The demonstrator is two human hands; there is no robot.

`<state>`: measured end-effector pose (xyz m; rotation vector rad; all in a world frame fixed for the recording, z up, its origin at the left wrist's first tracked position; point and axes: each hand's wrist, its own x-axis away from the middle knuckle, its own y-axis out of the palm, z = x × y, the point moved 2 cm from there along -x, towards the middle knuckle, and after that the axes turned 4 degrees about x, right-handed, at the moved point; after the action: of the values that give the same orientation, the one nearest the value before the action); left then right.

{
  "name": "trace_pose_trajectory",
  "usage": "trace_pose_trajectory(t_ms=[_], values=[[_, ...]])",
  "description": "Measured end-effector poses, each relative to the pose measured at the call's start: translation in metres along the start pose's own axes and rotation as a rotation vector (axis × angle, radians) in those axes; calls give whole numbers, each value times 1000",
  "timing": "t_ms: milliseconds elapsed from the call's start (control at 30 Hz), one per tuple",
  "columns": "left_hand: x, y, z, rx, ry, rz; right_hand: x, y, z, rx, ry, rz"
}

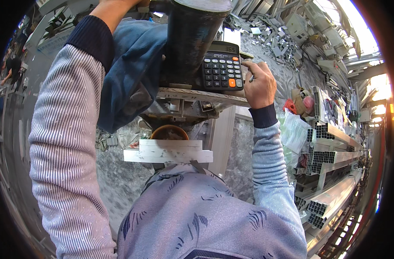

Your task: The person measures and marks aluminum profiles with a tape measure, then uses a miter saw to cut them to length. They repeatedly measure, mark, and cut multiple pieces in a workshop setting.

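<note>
The black calculator [223, 67] lies on the narrow bench [197, 95] top, tilted against a thick dark cylinder [195, 39] that stands upright at its left. It has rows of dark keys, one orange key at the lower right corner and a pale display strip along the top edge.

The right hand [259, 84] rests just beside the calculator's right edge, knuckles up, its grip closed narrowly around a thin pen-like stick [252, 77] whose tip points down toward the bench. The forearm comes up from below in a blue striped sleeve with a dark cuff.

The left hand [115, 6] reaches high up at the top edge of the view; its fingers are cut off by the rim, so its grip cannot be told. A blue cloth [132, 73] hangs below that arm, draped beside the cylinder.

Under the bench sits a round orange bowl [169, 131], contents unclear, with a white profile piece [169, 151] lying across in front of it. To the right, clear plastic bags [294, 131] lean near stacked pale metal profiles [335, 151] on racks. Scrap offcuts [270, 34] litter the floor beyond.
</note>
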<state>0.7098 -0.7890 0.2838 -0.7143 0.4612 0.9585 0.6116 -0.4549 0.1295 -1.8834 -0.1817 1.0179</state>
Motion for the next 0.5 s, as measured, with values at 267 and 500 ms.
trace_pose_trajectory(t_ms=[267, 500], values=[[-2, 1, -5, 14, 19, 8, -6, 8, -1, -18, -25, -32], [-4, -1, -9, -34, 42, 12, -7, 9, -3, -23, -18, -34]])
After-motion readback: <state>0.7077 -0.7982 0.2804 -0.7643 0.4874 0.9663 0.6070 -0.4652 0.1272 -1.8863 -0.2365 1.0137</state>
